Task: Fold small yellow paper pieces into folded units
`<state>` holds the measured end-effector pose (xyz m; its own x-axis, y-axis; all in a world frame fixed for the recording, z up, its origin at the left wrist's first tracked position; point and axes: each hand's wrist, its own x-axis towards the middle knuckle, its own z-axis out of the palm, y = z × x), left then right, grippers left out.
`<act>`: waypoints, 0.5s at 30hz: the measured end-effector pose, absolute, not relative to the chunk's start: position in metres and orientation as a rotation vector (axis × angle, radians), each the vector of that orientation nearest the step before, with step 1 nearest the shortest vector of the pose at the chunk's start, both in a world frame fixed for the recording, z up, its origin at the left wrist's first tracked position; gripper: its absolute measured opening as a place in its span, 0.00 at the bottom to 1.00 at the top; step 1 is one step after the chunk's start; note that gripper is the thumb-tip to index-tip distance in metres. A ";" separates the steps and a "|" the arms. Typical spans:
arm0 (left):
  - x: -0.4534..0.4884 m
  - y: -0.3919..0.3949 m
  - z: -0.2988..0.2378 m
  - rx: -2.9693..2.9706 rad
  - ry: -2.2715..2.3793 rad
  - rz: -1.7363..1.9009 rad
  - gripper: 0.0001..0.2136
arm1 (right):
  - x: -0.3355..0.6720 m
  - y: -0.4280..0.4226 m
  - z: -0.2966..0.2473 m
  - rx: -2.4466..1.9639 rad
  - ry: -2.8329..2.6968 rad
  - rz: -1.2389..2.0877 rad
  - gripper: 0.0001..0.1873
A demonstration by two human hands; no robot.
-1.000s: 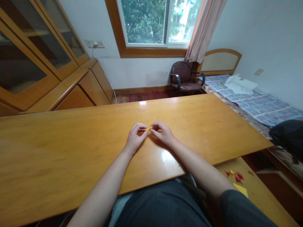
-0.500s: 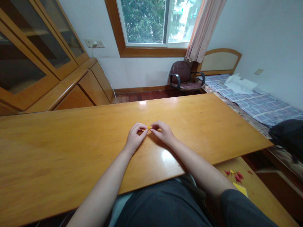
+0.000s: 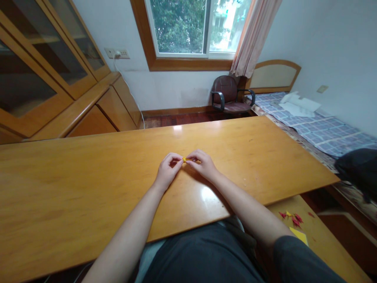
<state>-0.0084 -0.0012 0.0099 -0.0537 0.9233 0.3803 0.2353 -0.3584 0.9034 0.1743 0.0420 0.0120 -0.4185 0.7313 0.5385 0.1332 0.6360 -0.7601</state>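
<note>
A small piece of folded yellow paper [image 3: 184, 159] is held just above the middle of the wooden table [image 3: 88, 188]. My left hand [image 3: 169, 167] pinches its left side between thumb and fingertips. On the other side my right hand [image 3: 202, 163] pinches it the same way, so the fingertips of both hands almost meet. Most of the paper is hidden by the fingers, and its exact folded shape is too small to make out.
On a lower surface [image 3: 321, 243] at the right lie several small red folded paper pieces [image 3: 296, 222], a small yellow one [image 3: 288, 214] and a yellow paper sheet [image 3: 299, 236]. Beyond the table stand a chair [image 3: 228, 94] and a bed [image 3: 321, 125]; a cabinet [image 3: 88, 106] is at left.
The yellow paper has turned slightly between the fingertips, and more of it shows in the gap. Both hands have shifted very little.
</note>
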 end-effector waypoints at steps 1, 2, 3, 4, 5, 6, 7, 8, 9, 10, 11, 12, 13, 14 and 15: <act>-0.008 -0.002 0.011 1.635 1.257 1.452 0.06 | 0.175 0.042 0.012 -0.687 -1.913 0.800 0.06; -0.007 -0.002 0.012 1.659 1.266 1.449 0.06 | 0.175 0.041 0.013 -0.692 -1.915 0.801 0.06; -0.006 -0.003 0.013 1.687 1.272 1.443 0.06 | 0.175 0.041 0.013 -0.693 -1.918 0.799 0.06; -0.006 -0.004 0.013 1.718 1.275 1.437 0.05 | 0.175 0.041 0.013 -0.690 -1.923 0.792 0.07; -0.006 -0.004 0.013 1.749 1.275 1.431 0.05 | 0.175 0.041 0.013 -0.680 -1.929 0.781 0.06; -0.005 -0.004 0.013 1.778 1.274 1.429 0.04 | 0.175 0.041 0.012 -0.667 -1.937 0.769 0.06; -0.005 -0.004 0.012 1.804 1.271 1.431 0.04 | 0.175 0.041 0.012 -0.652 -1.944 0.757 0.06; -0.006 -0.004 0.012 1.825 1.267 1.436 0.03 | 0.174 0.041 0.011 -0.641 -1.949 0.747 0.06; -0.006 -0.004 0.011 1.841 1.263 1.443 0.03 | 0.174 0.042 0.010 -0.633 -1.952 0.740 0.06; -0.006 -0.004 0.011 1.850 1.259 1.453 0.03 | 0.174 0.043 0.009 -0.632 -1.953 0.737 0.06; -0.006 -0.004 0.010 1.855 1.257 1.456 0.03 | 0.174 0.043 0.008 -0.635 -1.952 0.737 0.05; -0.006 -0.004 0.010 1.853 1.254 1.460 0.03 | 0.174 0.044 0.008 -0.644 -1.950 0.738 0.05; -0.006 -0.004 0.009 1.847 1.250 1.459 0.03 | 0.174 0.045 0.007 -0.656 -1.946 0.739 0.05; -0.006 -0.004 0.009 1.830 1.240 1.451 0.04 | 0.175 0.045 0.007 -0.668 -1.941 0.740 0.04; -0.007 -0.004 0.009 1.802 1.226 1.454 0.05 | 0.175 0.046 0.007 -0.676 -1.935 0.743 0.03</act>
<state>-0.0066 -0.0040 0.0086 0.0163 0.8774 0.4794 0.3249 -0.4581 0.8274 0.1749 0.0456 0.0073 -0.4215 0.7123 0.5612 0.1537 0.6661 -0.7299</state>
